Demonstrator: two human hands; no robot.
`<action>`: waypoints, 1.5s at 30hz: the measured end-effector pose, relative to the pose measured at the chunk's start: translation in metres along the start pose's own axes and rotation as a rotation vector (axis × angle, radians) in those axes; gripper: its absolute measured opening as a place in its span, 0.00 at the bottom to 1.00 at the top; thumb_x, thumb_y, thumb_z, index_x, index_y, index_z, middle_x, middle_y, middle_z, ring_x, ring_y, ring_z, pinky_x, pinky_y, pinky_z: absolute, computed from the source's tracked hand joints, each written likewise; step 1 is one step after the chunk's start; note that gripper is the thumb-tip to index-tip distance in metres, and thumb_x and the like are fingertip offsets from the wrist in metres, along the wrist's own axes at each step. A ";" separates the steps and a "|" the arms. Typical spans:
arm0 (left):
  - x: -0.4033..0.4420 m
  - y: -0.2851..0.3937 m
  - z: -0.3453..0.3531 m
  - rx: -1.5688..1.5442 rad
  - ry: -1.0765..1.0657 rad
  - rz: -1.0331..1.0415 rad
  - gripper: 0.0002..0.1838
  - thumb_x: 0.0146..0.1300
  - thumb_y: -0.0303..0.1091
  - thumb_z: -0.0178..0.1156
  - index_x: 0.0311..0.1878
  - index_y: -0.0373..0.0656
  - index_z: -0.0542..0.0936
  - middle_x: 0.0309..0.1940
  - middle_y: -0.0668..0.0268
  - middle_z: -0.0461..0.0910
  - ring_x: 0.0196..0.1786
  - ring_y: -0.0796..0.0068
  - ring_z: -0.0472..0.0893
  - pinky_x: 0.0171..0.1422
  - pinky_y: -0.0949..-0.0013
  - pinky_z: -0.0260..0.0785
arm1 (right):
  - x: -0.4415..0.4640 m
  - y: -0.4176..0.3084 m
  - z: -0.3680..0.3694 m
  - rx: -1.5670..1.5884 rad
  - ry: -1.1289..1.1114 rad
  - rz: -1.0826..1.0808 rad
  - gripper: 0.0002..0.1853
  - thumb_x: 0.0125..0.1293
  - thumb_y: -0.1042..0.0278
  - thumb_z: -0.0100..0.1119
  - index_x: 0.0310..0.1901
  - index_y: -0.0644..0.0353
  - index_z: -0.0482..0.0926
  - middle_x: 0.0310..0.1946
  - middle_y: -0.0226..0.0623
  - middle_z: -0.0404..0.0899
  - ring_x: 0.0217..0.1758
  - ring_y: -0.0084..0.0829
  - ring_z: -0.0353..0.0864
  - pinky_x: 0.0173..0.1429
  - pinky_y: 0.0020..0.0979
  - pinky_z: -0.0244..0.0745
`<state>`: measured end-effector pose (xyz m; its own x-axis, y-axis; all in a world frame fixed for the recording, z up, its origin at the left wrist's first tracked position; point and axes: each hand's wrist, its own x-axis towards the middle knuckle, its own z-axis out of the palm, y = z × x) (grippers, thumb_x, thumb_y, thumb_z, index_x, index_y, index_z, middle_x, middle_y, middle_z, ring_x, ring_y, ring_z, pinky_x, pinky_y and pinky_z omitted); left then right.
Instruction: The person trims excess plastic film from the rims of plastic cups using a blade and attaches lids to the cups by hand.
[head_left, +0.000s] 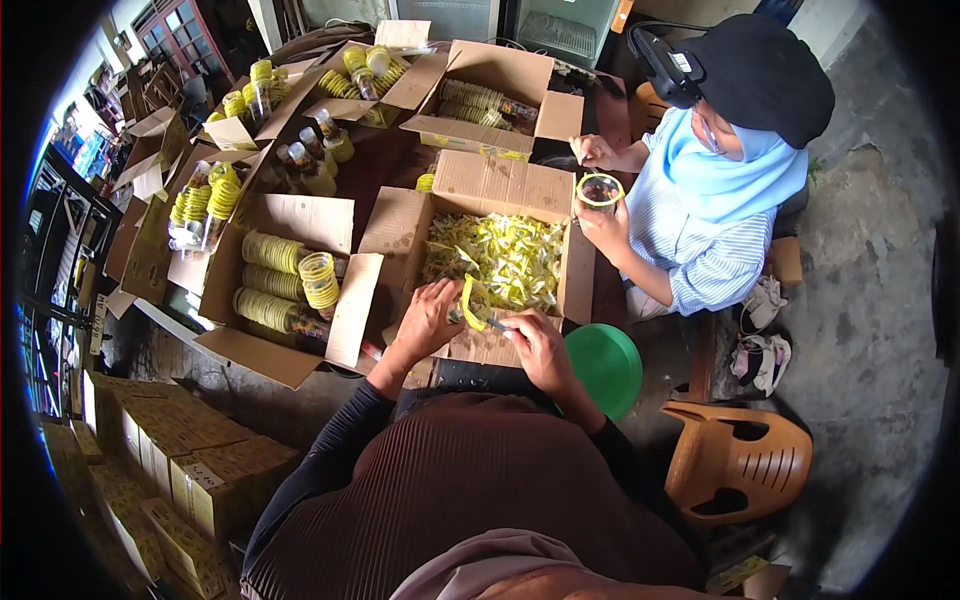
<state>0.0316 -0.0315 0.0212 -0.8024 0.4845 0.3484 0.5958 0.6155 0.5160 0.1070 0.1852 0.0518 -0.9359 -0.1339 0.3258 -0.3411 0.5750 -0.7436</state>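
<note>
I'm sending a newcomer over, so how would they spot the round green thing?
Find the open carton of yellow-and-white strips. Just past its near right corner, beside the right hand, sits the round green thing, unlike the orange chair nearby.

A: Yellow band (467,299) status?
B: Thin, curved, roughly upright. At the fingertips of the left hand (430,318), on the side facing the right hand (541,350).
A: Tool (497,325)?
B: Slim, greyish. Gripped in right hand, pokes out toward left hand. Tip by band's lower end; contact unclear at this size.
</note>
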 end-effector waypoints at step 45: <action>0.016 -0.035 -0.006 -1.004 -0.652 -0.430 0.29 0.51 0.32 0.73 0.56 0.40 0.72 0.34 0.71 0.76 0.33 0.85 0.74 0.38 0.76 0.70 | 0.012 0.055 0.029 -0.527 0.047 -0.478 0.10 0.52 0.78 0.60 0.38 0.62 0.79 0.37 0.38 0.75 0.41 0.38 0.77 0.46 0.38 0.74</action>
<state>-0.0027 -0.0492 0.0137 -0.5874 0.7540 -0.2940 -0.2248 0.1970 0.9543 0.0744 0.1917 -0.0024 -0.6858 -0.4409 0.5791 -0.6144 0.7772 -0.1358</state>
